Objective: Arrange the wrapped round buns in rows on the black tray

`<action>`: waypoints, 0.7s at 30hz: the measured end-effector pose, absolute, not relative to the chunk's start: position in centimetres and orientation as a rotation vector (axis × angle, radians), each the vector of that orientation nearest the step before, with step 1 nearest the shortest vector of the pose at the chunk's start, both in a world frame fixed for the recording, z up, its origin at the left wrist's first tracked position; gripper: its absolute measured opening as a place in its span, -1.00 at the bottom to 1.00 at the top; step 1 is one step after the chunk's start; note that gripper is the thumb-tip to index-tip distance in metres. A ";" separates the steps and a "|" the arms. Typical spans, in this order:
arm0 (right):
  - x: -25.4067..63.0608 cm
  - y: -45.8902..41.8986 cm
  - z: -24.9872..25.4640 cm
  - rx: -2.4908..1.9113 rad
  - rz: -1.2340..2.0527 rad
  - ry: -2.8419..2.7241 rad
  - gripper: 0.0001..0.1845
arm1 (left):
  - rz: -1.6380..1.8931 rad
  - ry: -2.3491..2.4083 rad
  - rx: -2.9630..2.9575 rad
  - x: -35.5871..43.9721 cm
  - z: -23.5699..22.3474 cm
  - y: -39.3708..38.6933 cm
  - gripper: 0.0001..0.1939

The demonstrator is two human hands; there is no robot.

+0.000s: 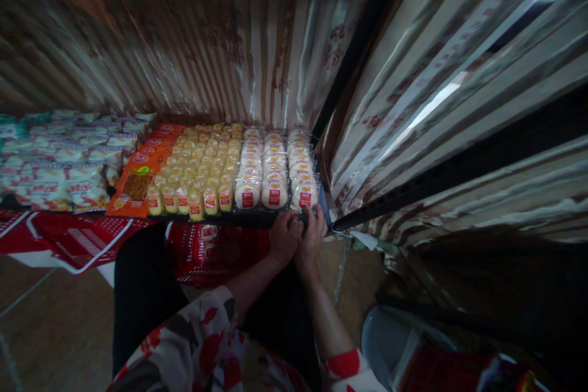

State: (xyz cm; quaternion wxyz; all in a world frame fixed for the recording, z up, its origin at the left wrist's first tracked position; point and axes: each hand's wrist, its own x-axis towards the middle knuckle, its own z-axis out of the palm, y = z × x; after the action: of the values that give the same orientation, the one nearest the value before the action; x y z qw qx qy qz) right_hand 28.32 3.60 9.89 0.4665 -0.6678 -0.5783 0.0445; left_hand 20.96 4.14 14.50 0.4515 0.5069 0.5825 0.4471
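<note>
Three rows of clear-wrapped, round white cakes with red labels stand at the right end of a dark shelf [257,218]. At its front edge, my left hand [285,236] has its fingers curled together; whatever they may hold is hidden. Close beside it, my right hand [313,229] has its fingers stretched forward and slightly apart. Its fingertips touch the lower edge of the front wrapped cake [304,193] in the rightmost row. The middle row's front cake [274,193] and the left row's front cake [248,195] lie just beyond my left hand.
Small yellow wrapped cakes [195,202], orange snack packets [135,187] and white-blue packets [87,184] fill the shelf leftward. Red baskets [92,242] sit below. Pleated printed sheeting [285,43] hangs behind, with a dark post [349,55]. A grey tub [383,337] stands lower right.
</note>
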 end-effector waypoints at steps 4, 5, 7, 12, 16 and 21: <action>26.9 2.0 10.7 -1.584 0.190 -1.431 -0.61 | 1.088 1.430 1.253 19.7 14.4 2.8 -0.78; 26.5 1.6 10.7 -1.571 0.215 -1.438 -0.62 | 1.078 1.428 1.248 19.3 14.1 2.5 -0.78; 25.5 0.8 10.4 -1.532 0.264 -1.450 -0.64 | 1.052 1.422 1.218 18.4 13.5 1.7 -0.78; 22.4 -0.7 8.6 -1.453 0.428 -1.498 -0.68 | 0.998 1.512 1.053 15.4 10.9 -0.2 -0.78; 19.9 -1.1 7.4 -1.557 0.631 -1.537 -0.66 | 0.992 1.593 0.972 12.6 9.0 -1.0 -0.79; 17.3 -0.4 6.1 -1.724 0.940 -1.615 -0.62 | 1.002 1.657 0.880 11.9 6.9 -0.5 -0.77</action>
State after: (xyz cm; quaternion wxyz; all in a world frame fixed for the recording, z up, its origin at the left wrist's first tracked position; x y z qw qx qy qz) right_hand 17.31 -0.41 6.09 0.2952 -0.6479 -0.6069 0.3532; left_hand 11.88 -0.53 6.88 0.4859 0.3616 0.6808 0.4118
